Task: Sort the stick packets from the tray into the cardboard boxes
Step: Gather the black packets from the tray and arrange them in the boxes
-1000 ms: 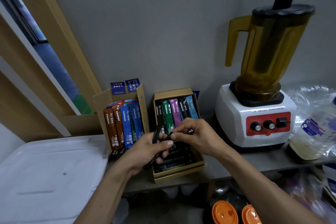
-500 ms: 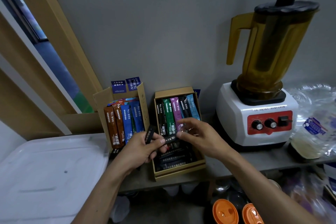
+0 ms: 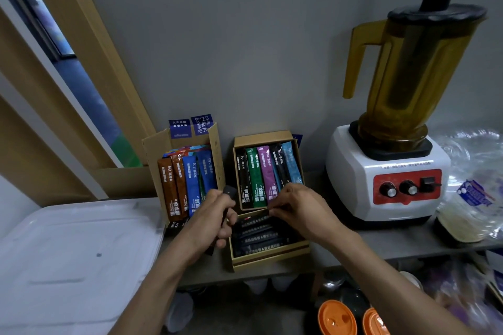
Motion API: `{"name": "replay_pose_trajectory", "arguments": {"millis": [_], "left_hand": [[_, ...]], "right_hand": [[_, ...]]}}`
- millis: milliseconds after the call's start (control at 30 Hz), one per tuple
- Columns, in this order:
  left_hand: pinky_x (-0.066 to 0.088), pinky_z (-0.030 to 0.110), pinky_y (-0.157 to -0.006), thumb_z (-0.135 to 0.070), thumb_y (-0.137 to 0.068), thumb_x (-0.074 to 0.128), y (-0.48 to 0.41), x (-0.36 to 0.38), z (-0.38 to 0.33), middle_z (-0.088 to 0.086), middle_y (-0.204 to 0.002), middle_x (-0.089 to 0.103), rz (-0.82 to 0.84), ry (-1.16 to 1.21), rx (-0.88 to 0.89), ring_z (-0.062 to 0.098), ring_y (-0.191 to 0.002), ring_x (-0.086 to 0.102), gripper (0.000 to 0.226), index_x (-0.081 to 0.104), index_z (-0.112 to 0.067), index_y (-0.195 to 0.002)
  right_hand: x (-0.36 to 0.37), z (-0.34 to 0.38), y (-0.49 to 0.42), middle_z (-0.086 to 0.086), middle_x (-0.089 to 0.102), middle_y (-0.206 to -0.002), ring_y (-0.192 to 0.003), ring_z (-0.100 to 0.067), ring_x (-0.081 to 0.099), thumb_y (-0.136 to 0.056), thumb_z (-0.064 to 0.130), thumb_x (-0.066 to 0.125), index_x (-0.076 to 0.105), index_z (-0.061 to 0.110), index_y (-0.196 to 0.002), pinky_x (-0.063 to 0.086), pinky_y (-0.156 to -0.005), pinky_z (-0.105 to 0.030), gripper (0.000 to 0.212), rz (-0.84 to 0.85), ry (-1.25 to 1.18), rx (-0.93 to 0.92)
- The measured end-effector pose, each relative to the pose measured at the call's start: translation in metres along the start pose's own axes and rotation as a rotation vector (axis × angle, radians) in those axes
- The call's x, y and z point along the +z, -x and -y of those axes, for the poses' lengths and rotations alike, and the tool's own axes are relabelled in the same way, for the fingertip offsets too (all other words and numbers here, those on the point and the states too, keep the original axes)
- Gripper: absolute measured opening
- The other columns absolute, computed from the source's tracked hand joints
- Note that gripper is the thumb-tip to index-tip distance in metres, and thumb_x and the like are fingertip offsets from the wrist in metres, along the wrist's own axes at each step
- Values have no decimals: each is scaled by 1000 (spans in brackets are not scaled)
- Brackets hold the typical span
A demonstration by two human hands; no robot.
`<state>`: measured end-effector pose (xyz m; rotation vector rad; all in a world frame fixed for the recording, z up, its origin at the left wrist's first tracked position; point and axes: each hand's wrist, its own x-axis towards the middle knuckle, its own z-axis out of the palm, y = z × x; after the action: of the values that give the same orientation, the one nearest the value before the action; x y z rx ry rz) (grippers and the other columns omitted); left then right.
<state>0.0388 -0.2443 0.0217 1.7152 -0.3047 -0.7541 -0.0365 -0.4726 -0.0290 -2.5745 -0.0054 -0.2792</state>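
Observation:
Two cardboard boxes stand against the wall on a grey shelf. The left box [image 3: 151, 152] holds upright brown and blue stick packets [image 3: 190, 185]. The right box [image 3: 269, 260] has coloured packets standing at its back and several black packets [image 3: 258, 236] lying flat in front. My left hand [image 3: 209, 223] grips black stick packets [image 3: 229, 191] between the two boxes. My right hand [image 3: 296, 209] pinches one black packet [image 3: 254, 213] over the flat stack in the right box. The white tray [image 3: 68, 261] at the left shows no packets.
A white blender [image 3: 386, 177] with an amber jug stands right of the boxes. A clear plastic bag of goods [image 3: 473, 198] lies at the far right. Orange lids [image 3: 337, 319] sit below the shelf edge. A wooden window frame [image 3: 81, 62] rises at the left.
My right hand has taken one black packet from my left hand and lowered it onto the flat stack in the right box. My left hand stayed beside the box with the others.

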Motion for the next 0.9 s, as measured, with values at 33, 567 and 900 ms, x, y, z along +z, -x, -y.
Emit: {"name": "replay_pose_trajectory", "arguments": {"millis": [33,567,900], "left_hand": [[32,27,-48,-21,-103,46,-1,0,0,6,-83,52,20,17,-5,11,-53,42,5,42,-20,-107],[64,29,-79,-3,-94,66,6,0,-4,12,-105,79,-5,11,74,24,-98,77,28,65,-11,-121],[64,31,-80,-1,-95,63,9,2,-8,15,-111,77,27,128,58,29,-104,75,31,58,-6,-126]], "right_hand": [[1,1,0,11,60,-122,-117,-7,55,-95,45,67,73,33,-114,55,-94,-30,23,-21,0,4],[-15,2,6,-6,78,-105,-105,-19,75,-93,23,70,74,6,-102,60,-80,-29,20,-125,-1041,217],[-1,18,1,-11,79,-104,-91,-23,76,-93,24,73,71,9,-111,61,-74,-30,24,-282,-1263,358]]}}
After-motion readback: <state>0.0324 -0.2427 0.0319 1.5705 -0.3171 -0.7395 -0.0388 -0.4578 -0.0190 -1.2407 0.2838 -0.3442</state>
